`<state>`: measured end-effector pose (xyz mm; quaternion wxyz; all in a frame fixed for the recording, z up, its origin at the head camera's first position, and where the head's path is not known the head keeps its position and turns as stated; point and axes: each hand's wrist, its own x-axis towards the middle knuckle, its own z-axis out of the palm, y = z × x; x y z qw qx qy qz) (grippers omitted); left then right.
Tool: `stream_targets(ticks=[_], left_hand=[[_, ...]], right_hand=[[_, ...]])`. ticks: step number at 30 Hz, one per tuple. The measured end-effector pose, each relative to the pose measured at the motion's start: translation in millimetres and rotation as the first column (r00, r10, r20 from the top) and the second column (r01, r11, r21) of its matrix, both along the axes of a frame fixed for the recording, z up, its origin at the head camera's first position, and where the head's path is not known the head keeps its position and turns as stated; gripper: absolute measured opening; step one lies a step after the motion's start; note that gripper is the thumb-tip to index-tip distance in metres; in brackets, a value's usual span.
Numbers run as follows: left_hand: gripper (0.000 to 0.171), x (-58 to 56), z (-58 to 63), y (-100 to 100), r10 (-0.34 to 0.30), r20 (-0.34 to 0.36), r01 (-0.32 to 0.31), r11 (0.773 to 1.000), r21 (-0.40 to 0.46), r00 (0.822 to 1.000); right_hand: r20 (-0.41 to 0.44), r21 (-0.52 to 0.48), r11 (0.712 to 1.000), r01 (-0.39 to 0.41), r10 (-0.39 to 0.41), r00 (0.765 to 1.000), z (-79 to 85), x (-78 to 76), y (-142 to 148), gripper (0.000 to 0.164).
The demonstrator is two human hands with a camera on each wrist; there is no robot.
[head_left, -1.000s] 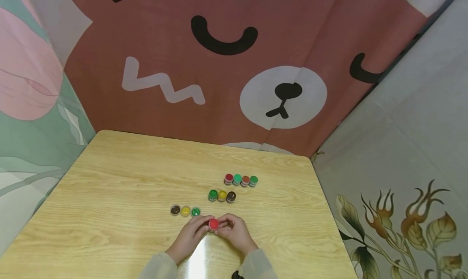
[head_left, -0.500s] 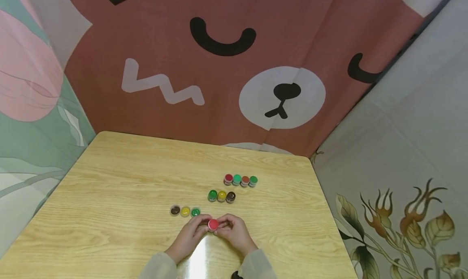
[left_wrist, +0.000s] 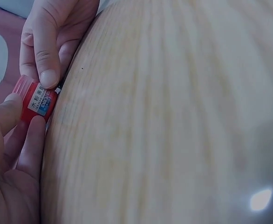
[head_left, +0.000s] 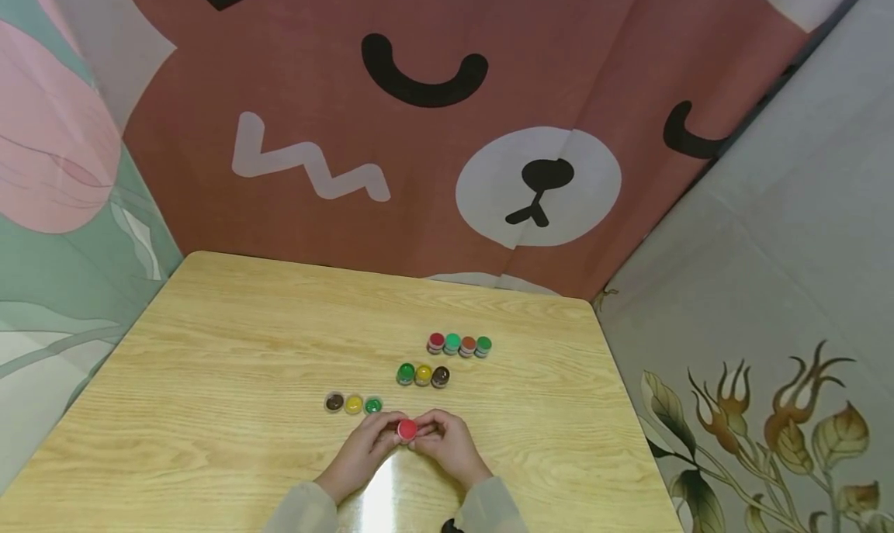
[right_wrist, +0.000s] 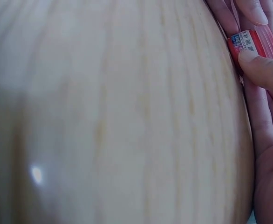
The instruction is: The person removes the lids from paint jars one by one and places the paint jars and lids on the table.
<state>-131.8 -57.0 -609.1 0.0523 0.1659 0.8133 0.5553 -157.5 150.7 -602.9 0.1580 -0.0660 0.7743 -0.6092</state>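
Observation:
A small red-capped jar [head_left: 408, 429] with a printed label [left_wrist: 38, 100] is held just above the wooden table [head_left: 230, 362] near its front edge. My left hand [head_left: 365, 448] pinches it from the left and my right hand [head_left: 447, 441] pinches it from the right. In the left wrist view the jar [left_wrist: 34, 98] sits between my left thumb and fingers, with a right fingertip on it. The right wrist view shows the jar [right_wrist: 253, 43] at the top right, my right thumb pressing its side.
Three open pots [head_left: 354, 403], brown, yellow and green, lie left of my hands. Behind them stand a row of three capped jars [head_left: 423, 375] and a farther row of several capped jars [head_left: 459, 344]. Printed cloth walls enclose the table on three sides.

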Motion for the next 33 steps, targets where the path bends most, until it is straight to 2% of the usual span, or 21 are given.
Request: stream_targets(ticks=[8,17,20,24,27,29,33], left_hand=[[0.026,-2.2,-0.3,-1.1,-0.003,0.038,0.003,1.0,0.016,0.999],[0.024,-4.7,-1.8,0.3,0.013,0.037,-0.014,1.0,0.02,0.999],[0.025,-3.6,-2.5,0.2,0.012,0.013,-0.013,1.0,0.02,1.0],[0.034,-0.8,-2.6,-0.6,0.007,-0.067,-0.006,1.0,0.003,0.998],[0.037,0.6,-1.7,-1.1,0.002,-0.093,-0.003,1.0,-0.012,0.996],[0.035,0.6,-1.1,-1.1,-0.001,-0.08,0.0,1.0,-0.013,0.997],[0.032,-0.8,0.2,-0.2,0.0,-0.002,0.0,0.999,0.033,1.0]], right_hand=[[-0.011,0.001,1.0,0.002,-0.002,1.0,0.1,1.1,0.2,0.027],[-0.031,0.013,1.0,0.002,-0.002,1.0,-0.3,1.0,1.0,0.027],[-0.035,0.015,1.0,0.002,-0.002,0.999,-0.4,1.0,0.9,0.026],[-0.023,0.015,1.0,0.004,-0.004,1.0,0.6,0.9,0.5,0.026],[-0.012,0.01,1.0,0.006,-0.005,1.0,2.0,0.9,0.1,0.026],[-0.005,0.008,1.0,0.006,-0.006,1.0,2.8,0.8,-0.2,0.026],[0.001,0.007,1.0,0.007,-0.007,1.0,3.4,1.1,-0.5,0.026]])
